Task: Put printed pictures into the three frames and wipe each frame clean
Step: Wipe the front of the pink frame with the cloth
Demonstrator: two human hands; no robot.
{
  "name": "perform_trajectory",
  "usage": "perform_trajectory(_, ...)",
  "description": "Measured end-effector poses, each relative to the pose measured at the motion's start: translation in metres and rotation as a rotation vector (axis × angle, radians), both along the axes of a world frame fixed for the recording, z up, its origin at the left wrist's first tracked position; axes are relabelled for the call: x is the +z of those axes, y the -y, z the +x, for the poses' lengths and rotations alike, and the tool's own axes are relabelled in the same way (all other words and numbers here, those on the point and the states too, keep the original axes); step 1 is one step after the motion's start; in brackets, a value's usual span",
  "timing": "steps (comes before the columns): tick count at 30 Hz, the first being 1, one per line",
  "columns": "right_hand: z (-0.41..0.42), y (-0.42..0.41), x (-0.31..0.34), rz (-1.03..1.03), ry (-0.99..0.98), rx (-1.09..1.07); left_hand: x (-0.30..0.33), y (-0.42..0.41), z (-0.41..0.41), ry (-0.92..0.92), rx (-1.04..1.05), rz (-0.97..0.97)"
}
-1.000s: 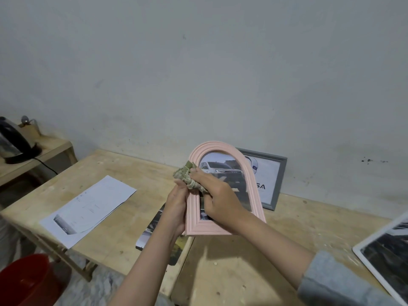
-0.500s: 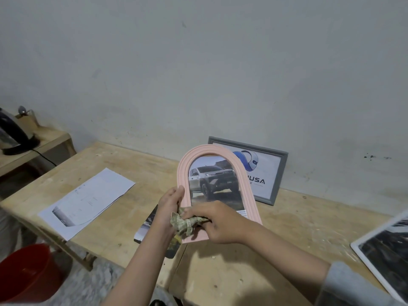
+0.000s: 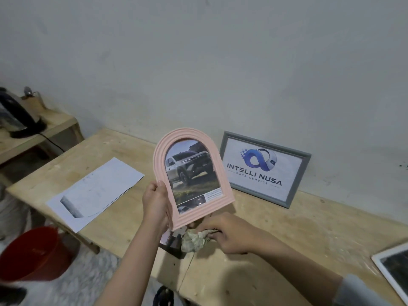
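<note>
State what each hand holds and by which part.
Left hand grips the pink arched frame by its lower left edge. Right hand pinches the crumpled cloth at its right side.

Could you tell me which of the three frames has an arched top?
The pink frame, held up by the left hand; the grey frame and white frame are straight-edged.

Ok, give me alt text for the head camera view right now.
A person's left hand holds up a pink arched frame with a truck picture, while the right hand grips a crumpled cloth just below it. A grey frame leans against the wall on the wooden table.
</note>
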State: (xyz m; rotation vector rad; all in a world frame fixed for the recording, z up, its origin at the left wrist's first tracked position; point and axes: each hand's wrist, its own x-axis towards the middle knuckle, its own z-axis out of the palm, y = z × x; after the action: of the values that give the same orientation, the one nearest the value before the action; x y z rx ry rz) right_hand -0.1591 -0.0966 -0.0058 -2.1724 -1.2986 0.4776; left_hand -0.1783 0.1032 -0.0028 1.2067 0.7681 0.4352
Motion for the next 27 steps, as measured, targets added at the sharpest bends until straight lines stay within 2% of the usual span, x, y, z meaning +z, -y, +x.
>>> perform_trajectory(3, 0.023, -0.014, -0.007, -0.044, 0.033, -0.105, -0.001, -0.023, 0.002, -0.037, 0.076, 0.102)
perform_trajectory(8, 0.078, -0.056, -0.023, -0.097, 0.032, -0.292, -0.005, -0.071, 0.008, -0.12, 0.15, 0.163)
perform_trajectory(12, 0.133, -0.103, -0.039, -0.076, 0.004, -0.426, -0.011, -0.12, 0.023, -0.188, 0.133, 0.172)
perform_trajectory(20, 0.243, -0.176, -0.095, -0.119, 0.165, -0.533, -0.018, -0.198, 0.058, -0.188, 0.102, 0.225)
perform_trajectory(23, 0.27, -0.188, -0.124, -0.221, 0.22, -0.533, -0.023, -0.217, 0.069, -0.184, 0.077, 0.158)
perform_trajectory(27, 0.27, -0.198, -0.16, -0.42, 0.121, -0.535, -0.036, -0.234, 0.084, -0.19, 0.064, 0.093)
